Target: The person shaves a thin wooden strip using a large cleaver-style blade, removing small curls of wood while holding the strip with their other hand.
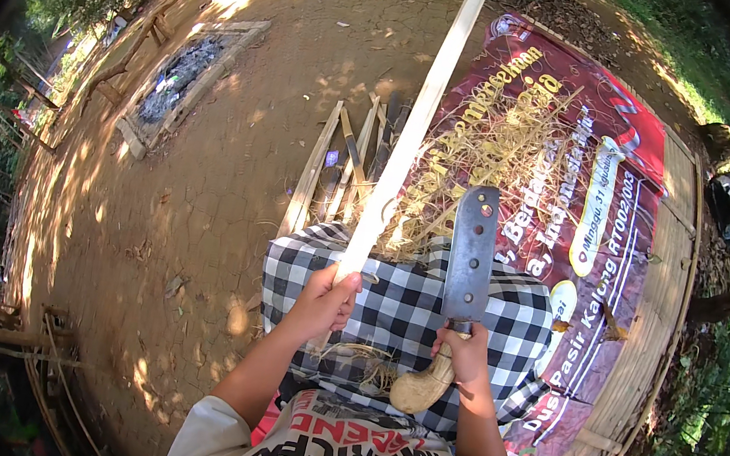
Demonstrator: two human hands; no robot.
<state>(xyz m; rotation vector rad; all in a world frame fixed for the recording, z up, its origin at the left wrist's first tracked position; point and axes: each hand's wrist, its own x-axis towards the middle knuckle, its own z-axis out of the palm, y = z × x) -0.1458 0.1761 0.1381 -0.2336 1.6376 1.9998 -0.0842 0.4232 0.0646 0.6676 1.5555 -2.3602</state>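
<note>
My left hand (321, 301) is closed around the lower end of a long pale bamboo strip (413, 134), which slants up and away past the top of the view. In my right hand (464, 352) is a machete, its dark blade (472, 249) with several round holes pointing away from me and its curved pale wooden handle (420, 389) in my fist. Blade and strip are apart. A black-and-white checked cloth (393, 294) covers my lap beneath both hands, and a few thin shavings (367, 365) lie on it.
A heap of curled shavings (500, 144) covers part of a maroon printed banner (627, 222) on a bamboo platform (653, 351) at the right. Several split bamboo pieces (310, 172) lie ahead on the ground. An ash-filled fire pit (175, 80) sits far left.
</note>
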